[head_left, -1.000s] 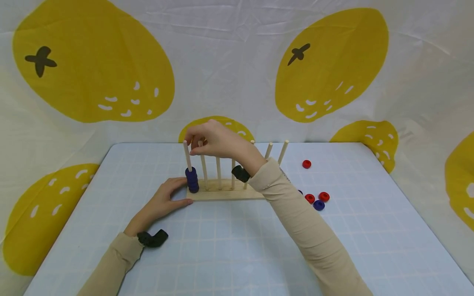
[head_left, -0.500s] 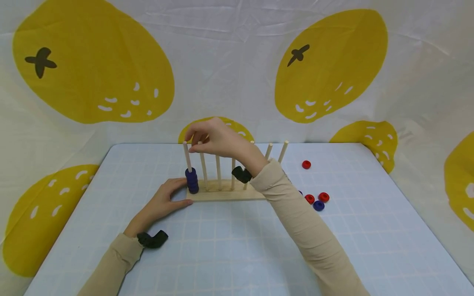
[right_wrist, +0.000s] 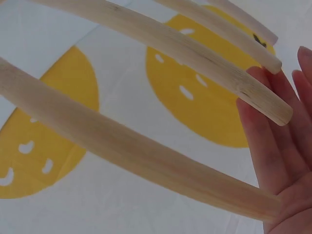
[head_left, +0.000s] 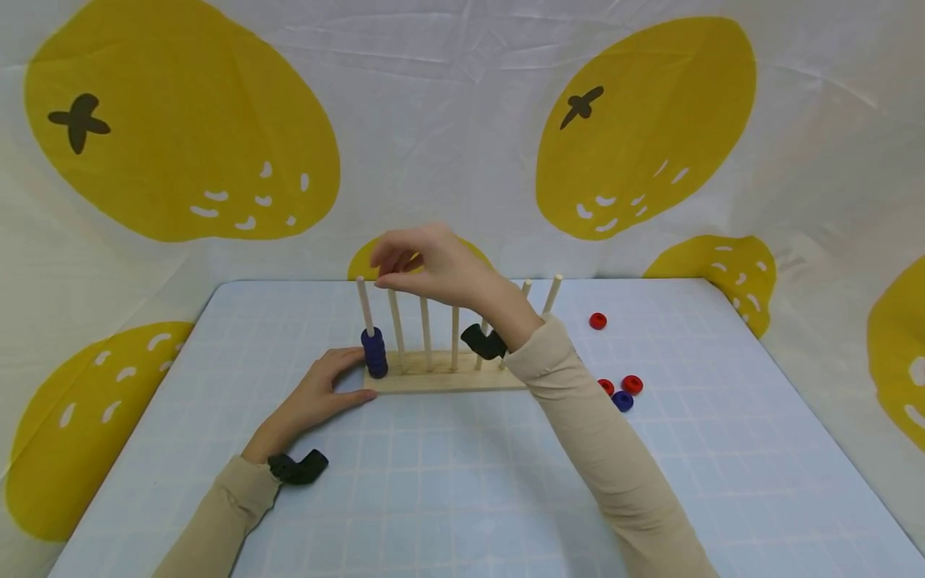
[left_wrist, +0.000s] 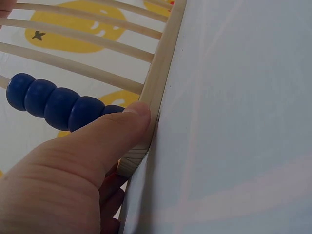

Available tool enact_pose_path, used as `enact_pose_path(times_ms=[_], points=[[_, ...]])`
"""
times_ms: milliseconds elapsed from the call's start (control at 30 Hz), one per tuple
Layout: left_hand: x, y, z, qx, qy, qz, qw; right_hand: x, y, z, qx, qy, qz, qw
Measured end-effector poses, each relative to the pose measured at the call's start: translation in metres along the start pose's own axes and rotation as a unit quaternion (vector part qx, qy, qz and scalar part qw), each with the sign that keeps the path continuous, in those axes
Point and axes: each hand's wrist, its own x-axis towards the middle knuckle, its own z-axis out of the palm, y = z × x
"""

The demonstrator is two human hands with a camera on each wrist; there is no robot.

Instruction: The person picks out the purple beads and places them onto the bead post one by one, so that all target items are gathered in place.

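A wooden peg stand (head_left: 448, 384) with a row of upright pegs sits on the table, several blue beads (head_left: 374, 353) stacked on its leftmost peg. My left hand (head_left: 321, 392) grips the stand's left end; in the left wrist view the thumb (left_wrist: 117, 129) presses the front of the base beside the lowest bead, other fingers partly hidden behind. Above the left-hand pegs hovers my right hand (head_left: 437, 261), its fingers loosely bent and no bead visible in it. In the right wrist view, bare peg tips (right_wrist: 280, 114) pass in front of the fingers (right_wrist: 263, 141).
To the stand's right lie a blue bead (head_left: 622, 401) and red beads (head_left: 632, 384), partly covered by the right sleeve. One more red bead (head_left: 597, 321) lies farther back. A cloth with a yellow fruit print (head_left: 650, 128) hangs behind the table (head_left: 433, 482).
My right hand has moved right and slightly up, away from the top of the leftmost peg. The left hand and the stacked blue beads stay in place.
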Motion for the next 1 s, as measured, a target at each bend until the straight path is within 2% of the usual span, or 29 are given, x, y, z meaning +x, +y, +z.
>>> enact_pose_path(times_ms=[267,633,1000], points=[[0.000,0.000,0.000,-0.002,0.000,0.004,1.0000,-0.013,-0.006,-0.004,-0.018,0.042,-0.039,0.9982],[0.001,0.002,0.000,-0.003,-0.001,-0.003,1.0000,-0.043,-0.012,-0.015,-0.033,0.085,-0.111,0.9896],[-0.001,0.001,-0.001,-0.005,-0.004,-0.005,1.0000,-0.078,-0.018,-0.021,-0.046,0.119,-0.127,0.9836]])
